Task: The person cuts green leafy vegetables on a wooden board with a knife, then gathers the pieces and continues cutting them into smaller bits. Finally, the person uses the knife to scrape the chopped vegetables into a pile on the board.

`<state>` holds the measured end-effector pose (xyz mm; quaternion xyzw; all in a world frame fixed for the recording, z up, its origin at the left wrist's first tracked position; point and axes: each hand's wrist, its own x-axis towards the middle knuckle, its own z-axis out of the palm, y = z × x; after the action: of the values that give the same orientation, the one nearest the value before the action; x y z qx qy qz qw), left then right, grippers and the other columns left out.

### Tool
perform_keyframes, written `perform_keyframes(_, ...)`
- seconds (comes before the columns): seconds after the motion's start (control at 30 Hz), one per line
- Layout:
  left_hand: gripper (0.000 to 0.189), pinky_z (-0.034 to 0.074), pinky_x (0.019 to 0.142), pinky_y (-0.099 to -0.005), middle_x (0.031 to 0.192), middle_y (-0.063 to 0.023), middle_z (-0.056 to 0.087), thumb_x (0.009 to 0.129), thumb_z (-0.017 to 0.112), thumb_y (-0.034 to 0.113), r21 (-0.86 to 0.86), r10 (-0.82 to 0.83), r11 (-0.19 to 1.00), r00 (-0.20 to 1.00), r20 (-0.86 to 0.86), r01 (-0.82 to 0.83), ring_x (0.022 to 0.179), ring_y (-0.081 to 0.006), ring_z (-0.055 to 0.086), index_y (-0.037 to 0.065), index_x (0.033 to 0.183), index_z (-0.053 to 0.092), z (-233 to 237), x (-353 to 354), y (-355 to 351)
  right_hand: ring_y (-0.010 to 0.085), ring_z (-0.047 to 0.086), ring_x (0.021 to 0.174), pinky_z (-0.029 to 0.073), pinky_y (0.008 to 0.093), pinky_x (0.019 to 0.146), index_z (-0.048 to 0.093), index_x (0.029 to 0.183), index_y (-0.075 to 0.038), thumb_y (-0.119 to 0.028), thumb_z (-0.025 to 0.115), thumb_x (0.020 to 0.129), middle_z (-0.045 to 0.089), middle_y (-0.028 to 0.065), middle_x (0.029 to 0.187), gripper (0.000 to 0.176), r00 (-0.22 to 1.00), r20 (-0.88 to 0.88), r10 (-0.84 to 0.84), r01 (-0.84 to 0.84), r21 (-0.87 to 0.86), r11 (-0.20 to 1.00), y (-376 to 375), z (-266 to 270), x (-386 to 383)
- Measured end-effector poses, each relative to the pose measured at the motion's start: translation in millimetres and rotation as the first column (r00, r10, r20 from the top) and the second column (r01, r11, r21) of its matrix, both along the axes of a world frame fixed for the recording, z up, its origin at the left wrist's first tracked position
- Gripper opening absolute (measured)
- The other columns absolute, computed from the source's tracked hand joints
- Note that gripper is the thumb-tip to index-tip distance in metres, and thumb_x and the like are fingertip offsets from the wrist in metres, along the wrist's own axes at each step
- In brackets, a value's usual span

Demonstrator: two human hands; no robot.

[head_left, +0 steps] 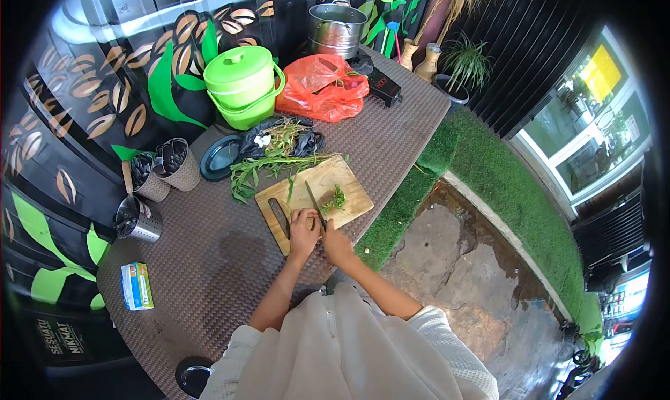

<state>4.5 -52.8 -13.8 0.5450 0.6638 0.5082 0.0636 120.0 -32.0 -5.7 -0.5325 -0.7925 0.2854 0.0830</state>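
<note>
A wooden cutting board (354, 185) lies at the table's near right edge, with a slot along its left side. My right hand (338, 244) is wrapped round the handle of a knife (313, 197), whose blade points away from me over the board. Close to its left, my left hand (305, 231) rests on the board with bent fingers; whatever lies under them is too small to make out. Chopped greens (335, 199) form a small pile right of the blade. Long leafy stems (262, 168) lie past the board's far left edge.
Behind the board are a black plastic bag (307, 143), a dark plate (220, 158), a green lidded bucket (241, 86), a red plastic bag (321, 89) and a metal pot (336, 31) on a stove (382, 86). Cutlery holders (137, 220) and a tissue pack (137, 286) stand left.
</note>
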Motion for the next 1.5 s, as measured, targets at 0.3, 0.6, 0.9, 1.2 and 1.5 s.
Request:
perform_keyframes(0.3, 0.017, 0.047, 0.067, -0.0279, 0.085, -0.0112, 0.06, 0.075, 0.062, -0.007, 0.036, 0.014, 0.999, 0.954, 0.299, -0.026, 0.074, -0.0215, 0.061, 0.001, 0.09, 0.062, 13, -16, -1, 0.0441, 0.063, 0.08, 0.051, 0.0511, 0.069, 0.035, 0.108, 0.003, -0.017, 0.045, 0.088, 0.063, 0.0294, 0.081, 0.03, 0.997, 0.067, -0.024, 0.026, -0.017, 1.0, 12, 18, 12)
perform_keyframes(0.6, 0.018, 0.049, 0.067, -0.034, 0.079, -0.0141, 0.062, 0.07, 0.071, -0.002, -0.25, 0.173, 0.958, 0.979, 0.11, -0.141, 0.073, -0.0246, 0.061, -0.003, 0.086, 0.062, 5, -46, -7, 0.048, 0.06, 0.078, 0.047, 0.0551, 0.069, 0.034, 0.106, 0.002, -0.022, 0.043, 0.093, 0.06, 0.0313, 0.082, 0.029, 0.999, -0.032, 0.043, -0.045, -0.083, 0.996, -12, 13, 10)
perform_keyframes(0.9, 0.019, 0.049, 0.075, -0.0367, 0.092, -0.0142, 0.061, 0.069, 0.065, -0.007, -0.338, 0.169, 0.931, 0.984, 0.061, -0.139, 0.082, -0.0275, 0.06, 0.002, 0.086, 0.066, 12, -41, -7, 0.0485, 0.059, 0.08, 0.047, 0.0562, 0.071, 0.034, 0.107, 0.002, -0.024, 0.044, 0.093, 0.06, 0.0318, 0.084, 0.032, 1.0, 0.003, -0.021, 0.021, -0.066, 0.998, 4, 7, 15)
perform_keyframes(1.2, 0.012, 0.041, 0.086, -0.039, 0.088, -0.0091, 0.064, 0.07, 0.07, 0.002, -0.422, -0.432, 0.84, 0.89, -0.143, 0.34, 0.096, -0.0283, 0.055, 0.007, 0.08, 0.069, 27, -56, -13, 0.0457, 0.062, 0.085, 0.049, 0.0534, 0.075, 0.033, 0.115, 0.0, -0.027, 0.042, 0.093, 0.062, 0.0306, 0.088, 0.036, 0.999, 0.039, -0.005, 0.009, -0.088, 0.996, 5, 12, 16)
perform_keyframes(1.5, 0.009, 0.047, 0.075, -0.0371, 0.082, -0.012, 0.063, 0.073, 0.069, 0.004, -0.252, -0.26, 0.94, 0.962, -0.088, 0.231, 0.083, -0.0279, 0.058, 0.001, 0.082, 0.067, 19, -34, -1, 0.0453, 0.061, 0.081, 0.048, 0.0531, 0.07, 0.036, 0.107, 0.002, -0.022, 0.044, 0.091, 0.061, 0.0309, 0.085, 0.03, 0.994, 0.051, 0.093, -0.092, -0.037, 0.995, 26, 20, 29)
